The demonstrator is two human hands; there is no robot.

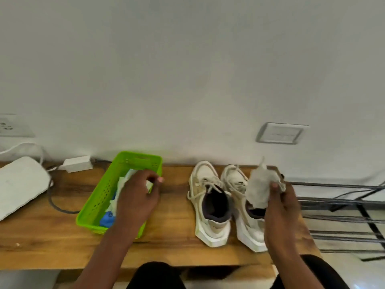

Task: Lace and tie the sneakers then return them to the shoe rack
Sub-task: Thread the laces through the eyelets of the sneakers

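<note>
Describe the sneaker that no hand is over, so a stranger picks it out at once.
On the wooden bench against the white wall, right of the green basket, stand two cream sneakers. It is the left sneaker: its dark opening shows fully, while the right hand holds crumpled paper over the right sneaker.

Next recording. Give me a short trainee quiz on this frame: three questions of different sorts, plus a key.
1. True or false: both cream lace-up sneakers stand on the wooden table.
2. The left hand, gripping white tissue, reaches into: A) the green plastic basket; B) a sneaker; C) a pocket.
3. Which hand holds the crumpled pale grey wad above a sneaker?
Key: 1 true; 2 A; 3 the right hand.
</note>
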